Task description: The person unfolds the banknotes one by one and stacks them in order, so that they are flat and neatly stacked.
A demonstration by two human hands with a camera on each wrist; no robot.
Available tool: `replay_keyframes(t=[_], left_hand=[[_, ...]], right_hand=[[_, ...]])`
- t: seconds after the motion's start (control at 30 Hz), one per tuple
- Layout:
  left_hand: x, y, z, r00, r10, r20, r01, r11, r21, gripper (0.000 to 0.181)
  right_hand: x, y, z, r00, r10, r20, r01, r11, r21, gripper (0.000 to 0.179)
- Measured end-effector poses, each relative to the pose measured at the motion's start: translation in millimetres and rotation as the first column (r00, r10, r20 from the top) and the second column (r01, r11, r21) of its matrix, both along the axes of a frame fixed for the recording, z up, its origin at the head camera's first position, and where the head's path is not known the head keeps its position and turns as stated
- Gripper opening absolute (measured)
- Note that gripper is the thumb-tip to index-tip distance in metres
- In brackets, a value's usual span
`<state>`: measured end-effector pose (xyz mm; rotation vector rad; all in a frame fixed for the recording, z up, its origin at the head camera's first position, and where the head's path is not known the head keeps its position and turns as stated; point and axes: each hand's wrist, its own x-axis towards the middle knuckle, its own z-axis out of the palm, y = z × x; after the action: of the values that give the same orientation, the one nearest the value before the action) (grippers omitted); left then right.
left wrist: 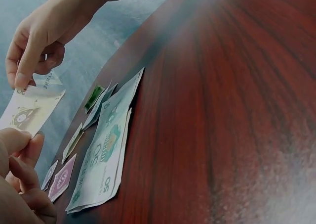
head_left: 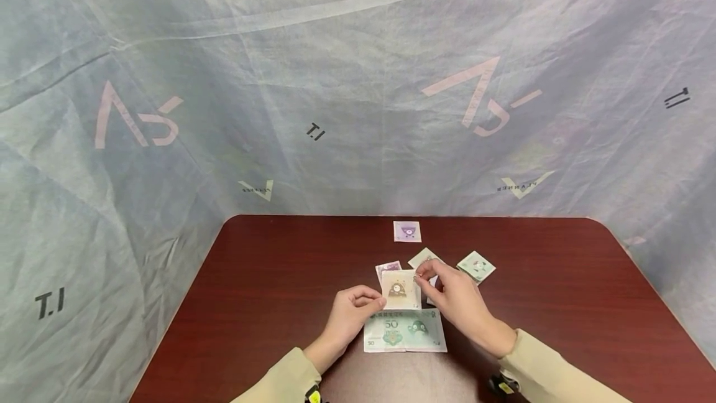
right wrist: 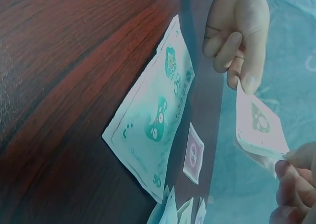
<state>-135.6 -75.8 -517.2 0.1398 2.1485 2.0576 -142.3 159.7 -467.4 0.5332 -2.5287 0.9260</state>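
A folded play banknote [head_left: 404, 303] with a brown cartoon figure is held up between both hands. My left hand [head_left: 348, 313] pinches its lower left corner between thumb and finger. At the upper right corner, my right hand [head_left: 464, 306] pinches it with thumb and fingertip. The right wrist view shows layers at the lower edge of the folded note [right wrist: 259, 122]. Just below it on the table lie green 50 notes [head_left: 377, 336], flat and stacked, one edge showing under the other in the left wrist view.
Folded notes lie beyond the hands: a pink one [head_left: 387, 266], a purple one [head_left: 406, 231] farthest back, a pale one [head_left: 423, 256] partly hidden by the right hand, and a green one [head_left: 476, 265] at right. Grey printed cloth [head_left: 358, 79] hangs behind the dark red table [head_left: 268, 278].
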Motion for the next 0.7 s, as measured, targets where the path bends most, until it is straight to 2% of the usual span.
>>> replay_keyframes(t=[0.37, 0.5, 0.7], left_hand=[[-1.7, 2.9, 1.9, 1.0, 0.002, -0.015, -0.002, 1.0, -0.017, 0.015], [-1.4, 3.4, 0.6, 1.0, 0.0, -0.009, 0.0, 1.0, -0.022, 0.016], [-2.0, 3.0, -1.1, 0.999, -0.039, -0.002, 0.039, 0.999, -0.015, 0.016]], right_hand=[[-4.7, 2.3, -3.3, 0.998, 0.04, -0.051, -0.041, 0.999, -0.012, 0.019], [-6.1, 2.9, -1.3, 0.997, 0.07, -0.014, -0.071, 0.996, -0.057, 0.017], [-5.5, 6.3, 3.1, 0.994, 0.071, 0.082, -0.06, 0.989, -0.133, 0.019]])
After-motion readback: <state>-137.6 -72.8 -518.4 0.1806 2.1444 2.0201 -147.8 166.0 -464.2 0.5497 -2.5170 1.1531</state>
